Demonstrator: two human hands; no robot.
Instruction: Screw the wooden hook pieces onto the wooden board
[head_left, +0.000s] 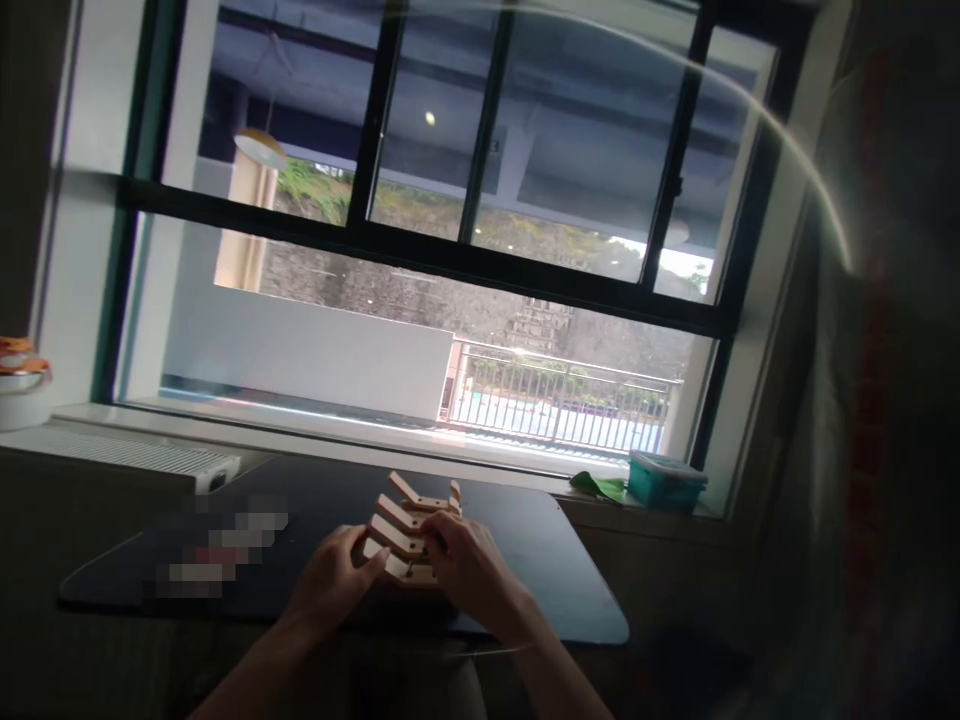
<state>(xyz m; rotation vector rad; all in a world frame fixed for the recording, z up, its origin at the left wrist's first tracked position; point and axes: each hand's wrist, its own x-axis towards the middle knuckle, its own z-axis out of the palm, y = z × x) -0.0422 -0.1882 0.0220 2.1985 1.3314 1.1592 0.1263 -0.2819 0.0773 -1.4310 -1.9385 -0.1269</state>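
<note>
Wooden slatted rack [397,537] at lower centre of frame, on dark table [540,570]. Left hand [337,572] holds its left edge, thumb over a slat. Right hand [474,568] lies on its right side; pinch or mere touch, cannot tell. Likely light, stiff; outer slat edges look best to hold. Right fingertips, rack underside hidden; lower-left patch [221,548] pixelated.

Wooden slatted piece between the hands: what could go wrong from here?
The wooden slatted piece looks close to the near edge of the black table, so a slip might send it off. The right hand is in against the slats, so a finger could get pinched if they shift. The left hand grips their ends, so uneven pressure might tilt the piece.
</note>
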